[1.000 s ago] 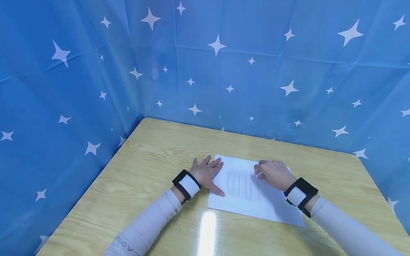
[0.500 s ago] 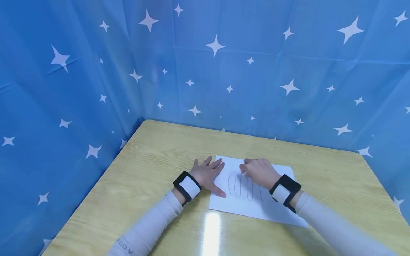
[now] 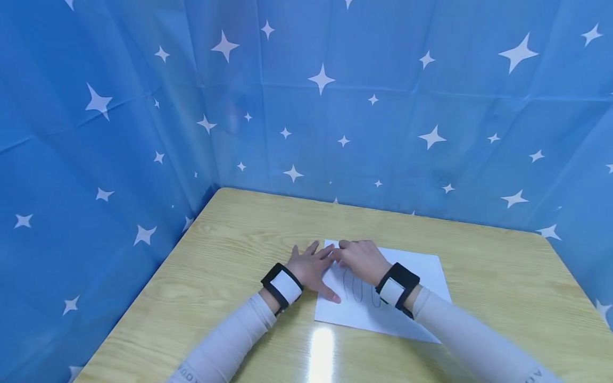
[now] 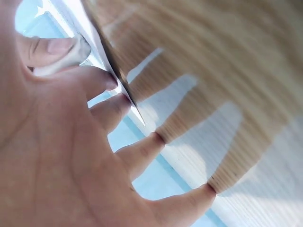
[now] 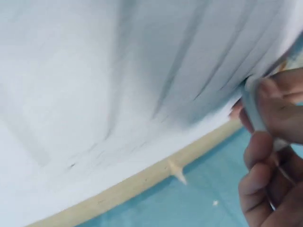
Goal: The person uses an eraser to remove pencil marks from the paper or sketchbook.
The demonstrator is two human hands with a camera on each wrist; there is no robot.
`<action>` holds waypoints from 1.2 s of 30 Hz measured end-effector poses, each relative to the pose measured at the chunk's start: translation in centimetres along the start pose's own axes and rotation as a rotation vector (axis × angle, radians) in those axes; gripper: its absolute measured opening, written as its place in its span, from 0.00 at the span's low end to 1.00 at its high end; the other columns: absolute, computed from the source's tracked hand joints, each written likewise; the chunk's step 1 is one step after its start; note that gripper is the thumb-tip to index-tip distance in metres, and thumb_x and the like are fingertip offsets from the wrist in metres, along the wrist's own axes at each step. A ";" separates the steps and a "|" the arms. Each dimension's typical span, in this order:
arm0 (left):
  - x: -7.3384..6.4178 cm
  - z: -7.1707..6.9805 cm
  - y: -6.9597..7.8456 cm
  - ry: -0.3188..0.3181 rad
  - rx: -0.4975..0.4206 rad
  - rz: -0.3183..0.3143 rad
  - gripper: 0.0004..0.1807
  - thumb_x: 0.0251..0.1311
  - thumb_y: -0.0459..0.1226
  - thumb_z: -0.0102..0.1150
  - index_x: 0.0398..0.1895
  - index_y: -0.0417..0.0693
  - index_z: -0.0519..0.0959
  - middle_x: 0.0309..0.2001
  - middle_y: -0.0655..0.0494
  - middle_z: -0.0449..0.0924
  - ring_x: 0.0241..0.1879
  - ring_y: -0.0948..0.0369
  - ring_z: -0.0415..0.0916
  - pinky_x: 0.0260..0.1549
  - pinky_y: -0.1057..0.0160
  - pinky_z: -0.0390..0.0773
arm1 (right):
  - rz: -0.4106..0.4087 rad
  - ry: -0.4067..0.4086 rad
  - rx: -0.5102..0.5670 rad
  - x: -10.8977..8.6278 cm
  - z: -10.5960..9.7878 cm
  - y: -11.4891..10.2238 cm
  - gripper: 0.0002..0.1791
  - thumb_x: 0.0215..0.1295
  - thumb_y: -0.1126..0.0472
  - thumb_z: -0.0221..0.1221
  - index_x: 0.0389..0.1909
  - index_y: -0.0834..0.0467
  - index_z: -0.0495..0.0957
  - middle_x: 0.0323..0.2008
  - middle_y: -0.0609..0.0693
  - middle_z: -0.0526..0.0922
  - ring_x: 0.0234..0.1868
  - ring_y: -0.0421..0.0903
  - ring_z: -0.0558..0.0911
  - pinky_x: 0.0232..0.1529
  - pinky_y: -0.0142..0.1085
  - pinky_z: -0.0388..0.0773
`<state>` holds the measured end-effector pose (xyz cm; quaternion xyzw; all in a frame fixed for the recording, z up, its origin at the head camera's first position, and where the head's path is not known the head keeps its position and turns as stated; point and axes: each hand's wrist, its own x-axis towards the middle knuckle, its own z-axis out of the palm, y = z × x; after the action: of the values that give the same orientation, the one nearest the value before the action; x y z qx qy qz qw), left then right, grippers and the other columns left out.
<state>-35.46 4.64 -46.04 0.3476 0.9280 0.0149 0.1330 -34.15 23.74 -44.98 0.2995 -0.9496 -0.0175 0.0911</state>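
Observation:
A white sheet of paper (image 3: 417,272) lies on the wooden table, with several long looped pencil lines (image 3: 357,293) across its left half. On its left edge my left hand (image 3: 308,270) rests with fingers spread, some fingertips on the sheet and others on the wood. My right hand (image 3: 365,260) is over the upper left of the paper, right at the left fingertips. Between its thumb and fingers it pinches a small white eraser (image 5: 254,105), close to the sheet in the right wrist view. Part of the eraser (image 4: 79,53) shows beside the left fingers in the left wrist view.
The light wooden table (image 3: 239,229) reaches back to a blue curtain (image 3: 297,138) with white stars, which also runs along the left side. A bright light reflection lies on the table in front of the paper.
My right hand has moved left across the paper, from near its right part to the left hand's fingertips, still pinching the eraser. The left hand has stayed in place.

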 end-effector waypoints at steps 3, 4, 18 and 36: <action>0.3 0.3 0.2 0.010 -0.004 -0.002 0.65 0.35 0.77 0.55 0.77 0.61 0.47 0.77 0.63 0.41 0.73 0.49 0.36 0.63 0.26 0.48 | 0.061 -0.037 0.022 -1.9 0.1 1.4 0.11 0.51 0.58 0.70 0.37 0.50 0.87 0.29 0.46 0.84 0.20 0.39 0.74 0.25 0.34 0.79; 0.4 0.4 0.2 0.010 -0.002 -0.007 0.65 0.34 0.77 0.56 0.77 0.61 0.47 0.77 0.63 0.41 0.73 0.49 0.36 0.63 0.26 0.48 | 0.092 -0.051 0.036 -2.8 -0.1 2.2 0.10 0.50 0.58 0.71 0.36 0.50 0.87 0.28 0.46 0.83 0.20 0.38 0.73 0.24 0.33 0.77; 0.0 0.4 0.0 -0.007 0.021 -0.013 0.64 0.35 0.77 0.55 0.77 0.60 0.49 0.77 0.62 0.42 0.73 0.48 0.37 0.62 0.25 0.50 | 0.040 -0.035 0.089 -0.2 0.0 1.7 0.08 0.52 0.59 0.69 0.35 0.52 0.86 0.30 0.46 0.86 0.25 0.40 0.79 0.29 0.37 0.83; 0.3 0.0 0.5 -0.004 -0.014 -0.005 0.65 0.33 0.76 0.57 0.77 0.59 0.49 0.77 0.62 0.42 0.73 0.47 0.36 0.63 0.25 0.47 | 0.117 0.018 0.044 -5.1 -0.6 4.4 0.07 0.48 0.61 0.72 0.29 0.51 0.84 0.25 0.44 0.83 0.20 0.37 0.73 0.23 0.34 0.78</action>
<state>-35.37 5.17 -46.04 0.3442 0.9286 0.0204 0.1372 -32.43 30.26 -44.83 0.2453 -0.9648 0.0116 0.0940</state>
